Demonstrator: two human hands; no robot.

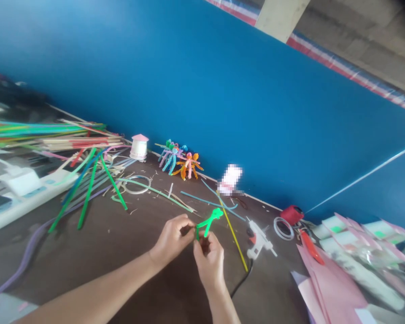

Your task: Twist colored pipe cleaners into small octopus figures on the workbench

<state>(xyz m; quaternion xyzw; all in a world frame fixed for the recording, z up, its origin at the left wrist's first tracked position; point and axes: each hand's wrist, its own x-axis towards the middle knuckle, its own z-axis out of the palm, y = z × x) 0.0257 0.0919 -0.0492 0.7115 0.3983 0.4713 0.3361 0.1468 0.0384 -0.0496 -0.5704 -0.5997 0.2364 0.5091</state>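
While angled inward toward each other, the left hand and right hand pinch a green pipe-cleaner figure in closed grips.

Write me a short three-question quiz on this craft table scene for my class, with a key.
1. What do the left hand and right hand hold between them?
2. True or false: the small pipe-cleaner figures stand at the foot of the blue wall.
3. What colour is the spool to the right of the hot glue gun?

Key:
1. A green pipe-cleaner figure
2. True
3. Red
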